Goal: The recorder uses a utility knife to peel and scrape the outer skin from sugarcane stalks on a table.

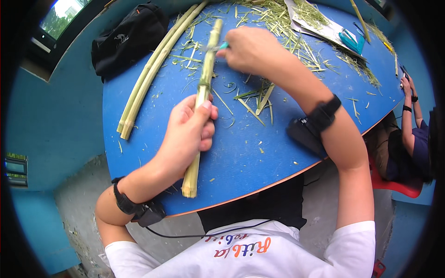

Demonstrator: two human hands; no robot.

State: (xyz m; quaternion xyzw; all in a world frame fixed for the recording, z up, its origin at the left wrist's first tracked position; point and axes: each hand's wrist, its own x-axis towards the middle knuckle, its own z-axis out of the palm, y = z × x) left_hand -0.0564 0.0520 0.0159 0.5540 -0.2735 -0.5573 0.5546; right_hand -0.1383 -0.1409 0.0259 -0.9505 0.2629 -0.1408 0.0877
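Note:
A pale yellow-green sugarcane stalk (203, 88) slants up over the blue table, its lower end close to the front edge. Around its middle, below a dark green node, my left hand (190, 123) is closed. My right hand (252, 50) is closed in a fist on the teal handle of a peeler (224, 46). The peeler's blade reaches the upper part of the stalk and is blurred; most of the handle is hidden in my fingers. Two longer sugarcane stalks (150, 76) lie side by side to the left.
Peel shavings (278, 23) cover the blue table (250, 157), thickest at the far side. A black bag (130, 39) rests at the far left. White sheets (320, 32) and a teal-handled tool (352, 42) lie at the far right. Another person's hands (407, 85) work beyond the right edge.

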